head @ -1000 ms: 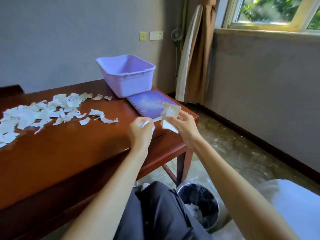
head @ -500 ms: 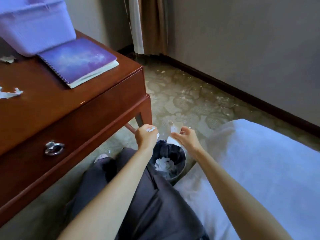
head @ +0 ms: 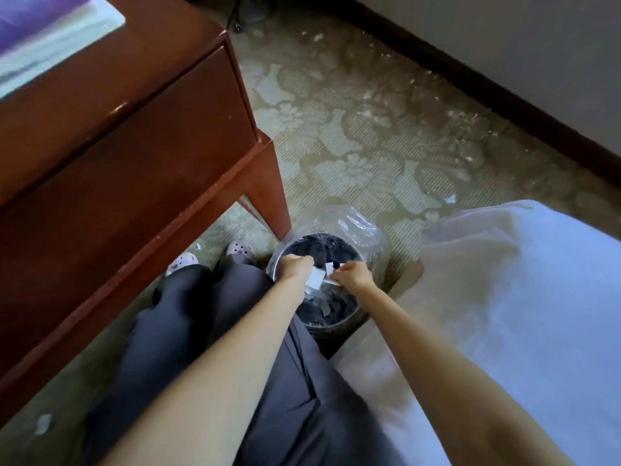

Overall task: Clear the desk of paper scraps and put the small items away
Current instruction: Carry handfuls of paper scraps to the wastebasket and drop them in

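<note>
Two hands reach down together, the left hand (head: 297, 267) curled round a white paper scrap (head: 316, 280) and the right hand (head: 353, 275) pinching more, both just over the lined black bin (head: 312, 245) by the desk (head: 134, 146) leg; letting go low inside the rim should keep pieces off the carpet (head: 353, 146).

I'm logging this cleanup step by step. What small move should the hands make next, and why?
Probably open both hands: the left hand and right hand grip white scraps directly above the open bin, so letting go should drop them in.
</note>
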The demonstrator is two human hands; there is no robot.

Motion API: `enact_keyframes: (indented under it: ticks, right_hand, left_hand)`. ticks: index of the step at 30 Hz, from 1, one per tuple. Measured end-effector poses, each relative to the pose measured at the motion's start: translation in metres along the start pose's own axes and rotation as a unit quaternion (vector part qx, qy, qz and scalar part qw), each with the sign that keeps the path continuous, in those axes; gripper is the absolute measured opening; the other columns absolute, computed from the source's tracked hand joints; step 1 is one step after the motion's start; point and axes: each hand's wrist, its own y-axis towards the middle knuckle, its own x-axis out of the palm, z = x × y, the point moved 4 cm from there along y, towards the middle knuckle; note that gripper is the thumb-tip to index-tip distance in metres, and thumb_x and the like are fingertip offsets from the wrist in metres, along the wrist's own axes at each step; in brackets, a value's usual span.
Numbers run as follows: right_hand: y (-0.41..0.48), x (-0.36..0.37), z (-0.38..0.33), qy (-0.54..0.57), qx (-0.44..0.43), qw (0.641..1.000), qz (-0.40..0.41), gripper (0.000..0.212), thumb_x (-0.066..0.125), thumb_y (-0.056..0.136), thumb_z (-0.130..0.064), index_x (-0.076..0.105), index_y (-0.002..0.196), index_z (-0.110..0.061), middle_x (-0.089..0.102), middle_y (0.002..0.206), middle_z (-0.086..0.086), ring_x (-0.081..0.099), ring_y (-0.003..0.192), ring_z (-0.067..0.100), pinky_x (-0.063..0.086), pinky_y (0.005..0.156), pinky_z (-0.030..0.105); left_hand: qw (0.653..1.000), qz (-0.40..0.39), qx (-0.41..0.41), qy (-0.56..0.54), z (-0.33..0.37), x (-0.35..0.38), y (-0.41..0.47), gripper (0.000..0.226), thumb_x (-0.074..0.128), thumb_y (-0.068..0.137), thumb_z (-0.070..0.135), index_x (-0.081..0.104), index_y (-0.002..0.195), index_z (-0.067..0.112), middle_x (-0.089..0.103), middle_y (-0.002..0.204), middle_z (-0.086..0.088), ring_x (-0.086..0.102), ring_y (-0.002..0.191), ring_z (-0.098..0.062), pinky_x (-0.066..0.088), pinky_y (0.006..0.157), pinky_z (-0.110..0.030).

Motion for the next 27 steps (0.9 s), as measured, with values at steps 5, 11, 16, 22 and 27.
enact_keyframes:
  ticks: [5, 11, 16, 22, 27]
  right_hand:
    - [0.024, 0.009, 0.003, -0.004, 0.027, 1.0, 0.013, 0.023, 0.045, 0.083, -0.002, 0.068, 0.086, 0.0, 0.063, 0.086, 0.019, 0.061, 0.079, 0.029, 0.051, 0.07, 0.037]
    - [0.025, 0.014, 0.008, -0.004, 0.033, 0.999, 0.023, 0.029, 0.043, 0.092, -0.009, 0.067, 0.108, -0.001, 0.065, 0.103, 0.02, 0.062, 0.099, 0.035, 0.052, 0.089, 0.041]
    - [0.006, 0.012, 0.004, 0.002, 0.019, 0.999, 0.03, 0.041, 0.041, 0.089, -0.006, 0.058, 0.126, -0.013, 0.06, 0.125, 0.015, 0.062, 0.106, 0.034, 0.052, 0.094, 0.043]
    - [-0.033, 0.003, -0.006, -0.034, -0.018, 0.999, 0.028, 0.046, 0.041, 0.09, -0.006, 0.05, 0.134, -0.017, 0.055, 0.13, 0.012, 0.059, 0.107, 0.031, 0.051, 0.094, 0.041]
    - [-0.094, -0.006, -0.039, -0.053, -0.123, 0.987, 0.088, 0.035, 0.042, 0.087, -0.004, 0.065, 0.114, -0.006, 0.064, 0.094, 0.014, 0.059, 0.085, 0.03, 0.045, 0.074, 0.032]
  left_hand:
    - [0.994, -0.056, -0.074, -0.064, -0.01, 0.007, 0.014, 0.03, 0.044, 0.093, 0.01, 0.053, 0.122, 0.004, 0.052, 0.119, -0.015, 0.055, 0.092, -0.028, 0.048, 0.077, -0.039]
    - [0.991, -0.073, -0.079, -0.081, -0.008, 0.006, 0.016, 0.024, 0.038, 0.097, 0.004, 0.051, 0.116, 0.002, 0.044, 0.137, -0.02, 0.048, 0.102, -0.027, 0.048, 0.089, -0.04]
    - [0.991, -0.072, -0.05, -0.102, -0.004, -0.002, 0.001, 0.039, 0.034, 0.098, 0.005, 0.039, 0.135, -0.001, 0.046, 0.113, -0.017, 0.046, 0.097, -0.026, 0.048, 0.091, -0.038]
    - [0.993, -0.069, 0.031, -0.088, 0.009, -0.029, -0.035, 0.034, 0.035, 0.097, 0.005, 0.048, 0.128, 0.004, 0.048, 0.083, -0.008, 0.048, 0.088, -0.027, 0.05, 0.084, -0.036]
    - [0.99, -0.056, 0.124, -0.045, 0.02, -0.061, -0.085, 0.032, 0.041, 0.096, 0.011, 0.052, 0.125, 0.003, 0.057, 0.122, -0.018, 0.058, 0.104, -0.032, 0.051, 0.09, -0.04]
